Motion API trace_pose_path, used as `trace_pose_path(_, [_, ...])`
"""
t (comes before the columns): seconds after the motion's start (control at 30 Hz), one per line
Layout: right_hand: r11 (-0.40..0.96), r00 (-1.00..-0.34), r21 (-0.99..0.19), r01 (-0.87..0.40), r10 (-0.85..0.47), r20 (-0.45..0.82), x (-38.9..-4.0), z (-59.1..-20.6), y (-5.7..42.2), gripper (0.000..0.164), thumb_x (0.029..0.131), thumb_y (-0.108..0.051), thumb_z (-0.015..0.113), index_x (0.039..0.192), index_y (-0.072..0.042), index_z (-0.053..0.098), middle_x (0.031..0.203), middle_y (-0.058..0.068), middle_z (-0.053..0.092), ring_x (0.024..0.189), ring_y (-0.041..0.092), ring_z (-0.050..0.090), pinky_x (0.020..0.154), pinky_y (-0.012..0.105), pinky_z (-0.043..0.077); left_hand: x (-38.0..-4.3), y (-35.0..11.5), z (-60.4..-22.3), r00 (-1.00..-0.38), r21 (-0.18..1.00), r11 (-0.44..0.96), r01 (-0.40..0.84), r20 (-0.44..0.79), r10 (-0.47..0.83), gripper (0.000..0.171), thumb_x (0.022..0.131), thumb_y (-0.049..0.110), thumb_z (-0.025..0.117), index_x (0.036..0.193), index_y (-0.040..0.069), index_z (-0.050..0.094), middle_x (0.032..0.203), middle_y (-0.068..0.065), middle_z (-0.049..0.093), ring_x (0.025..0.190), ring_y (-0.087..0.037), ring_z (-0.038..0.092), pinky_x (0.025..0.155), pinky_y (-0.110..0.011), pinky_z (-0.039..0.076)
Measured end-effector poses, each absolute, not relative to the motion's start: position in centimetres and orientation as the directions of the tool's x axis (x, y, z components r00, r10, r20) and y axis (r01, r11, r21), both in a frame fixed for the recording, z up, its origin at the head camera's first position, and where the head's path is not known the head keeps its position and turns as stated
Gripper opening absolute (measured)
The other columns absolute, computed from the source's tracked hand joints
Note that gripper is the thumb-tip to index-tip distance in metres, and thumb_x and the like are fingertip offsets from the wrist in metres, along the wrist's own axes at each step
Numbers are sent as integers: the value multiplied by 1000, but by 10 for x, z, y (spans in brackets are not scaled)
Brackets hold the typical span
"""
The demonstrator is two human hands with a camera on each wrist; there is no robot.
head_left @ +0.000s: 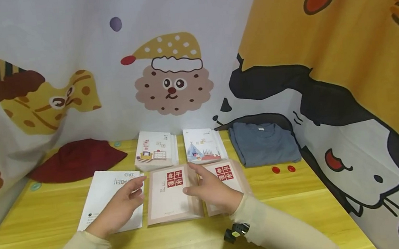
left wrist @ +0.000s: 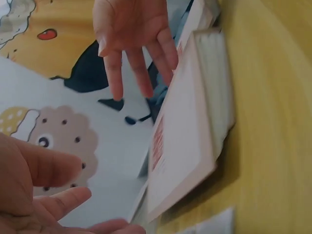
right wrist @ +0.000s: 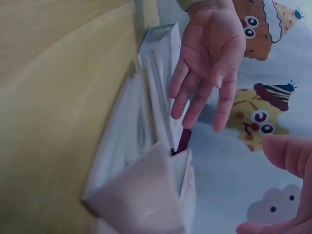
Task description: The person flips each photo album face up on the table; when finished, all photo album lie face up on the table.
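My left hand is over the white book at the left, fingers extended and nothing in them. Across from it, my right hand hovers above the two beige booklets with red square lettering, the middle booklet and the right booklet. Its fingers and thumb are spread and hold nothing. In the left wrist view the right palm faces the camera beyond a thick beige booklet. The right wrist view has the left palm turned this way, beside the booklets' page edges.
Two illustrated white books, one at left and one at right, lie behind the beige booklets. A maroon hat is at back left, a folded blue-grey shirt at back right. Red discs lie before the shirt. A patterned curtain hangs behind.
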State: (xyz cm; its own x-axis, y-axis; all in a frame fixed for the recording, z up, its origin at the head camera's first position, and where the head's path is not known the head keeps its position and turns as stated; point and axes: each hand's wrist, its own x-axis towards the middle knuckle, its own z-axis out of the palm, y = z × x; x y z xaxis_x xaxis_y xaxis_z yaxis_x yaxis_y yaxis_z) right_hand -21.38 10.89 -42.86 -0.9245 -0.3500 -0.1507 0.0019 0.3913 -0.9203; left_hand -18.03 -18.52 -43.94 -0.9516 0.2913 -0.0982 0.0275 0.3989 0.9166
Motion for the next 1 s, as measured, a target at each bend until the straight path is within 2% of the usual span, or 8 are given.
trace_pose_path(0.17, [359, -911, -933, 12, -381, -159, -208, -435, 114, 91, 93, -22, 81, 167, -11, 28, 174, 18, 22, 152, 53, 29, 124, 61, 29, -185, -173, -443, -933, 919, 394, -26, -164, 320, 67, 107, 7, 52, 166, 4, 23, 167, -39, 17, 152, -58, 25, 120, -67, 32])
trace_pose_path(0.37, [346, -906, -938, 27, -389, -169, -203, -443, 110, 91, 93, -22, 80, 167, -7, 29, 171, 26, 22, 152, 52, 31, 124, 59, 30, -190, -164, -444, -919, 916, 371, -152, -269, 287, 75, 105, 13, 57, 168, 8, 17, 164, -40, 19, 152, -60, 22, 115, -67, 41])
trace_pose_path(0.47, [351, -910, -936, 36, -377, -176, -203, -444, 108, 90, 93, -22, 80, 166, -7, 29, 172, 24, 22, 155, 49, 26, 126, 57, 26, -193, -161, -445, -914, 924, 303, -234, -315, 255, 76, 105, 11, 57, 168, 9, 14, 164, -37, 18, 150, -55, 30, 113, -62, 45])
trace_pose_path(0.57, [364, -915, -931, 36, -362, -177, -203, -444, 107, 90, 93, -23, 80, 166, -8, 31, 172, 20, 25, 157, 44, 25, 128, 56, 23, -196, -159, -446, -906, 928, 230, -294, -347, 242, 78, 105, 9, 56, 168, 8, 11, 160, -36, 21, 138, -45, 46, 104, -52, 54])
trace_pose_path(0.7, [384, -915, -923, 32, -361, -181, -203, -444, 106, 90, 92, -25, 81, 165, -8, 32, 172, 17, 28, 158, 43, 26, 128, 57, 23, -198, -154, -452, -903, 933, 204, -298, -344, 258, 77, 104, 7, 56, 167, 7, 11, 156, -35, 30, 124, -36, 54, 90, -42, 56])
trace_pose_path(0.83, [391, -914, -920, 23, -364, -177, -204, -441, 105, 89, 93, -27, 81, 165, -8, 33, 172, 16, 29, 158, 41, 25, 128, 58, 22, -200, -150, -458, -906, 932, 218, -290, -341, 251, 77, 103, 10, 57, 166, 8, 13, 166, -34, 19, 148, -50, 35, 110, -58, 48])
trace_pose_path(0.93, [390, -914, -921, 12, -368, -168, -205, -438, 106, 88, 93, -27, 80, 165, -7, 33, 172, 17, 29, 159, 42, 24, 128, 60, 20, -201, -148, -458, -909, 928, 247, -280, -339, 242, 79, 102, 10, 58, 166, 7, 13, 172, -30, 4, 158, -53, 5, 125, -68, 20])
trace_pose_path(1.0, [380, -911, -925, 11, -377, -166, -205, -436, 106, 89, 93, -26, 80, 165, -6, 32, 172, 18, 28, 159, 42, 23, 128, 60, 19, -202, -146, -457, -912, 927, 261, -271, -334, 238, 80, 101, 10, 59, 166, 6, 14, 173, -30, 2, 159, -52, 2, 127, -67, 12])
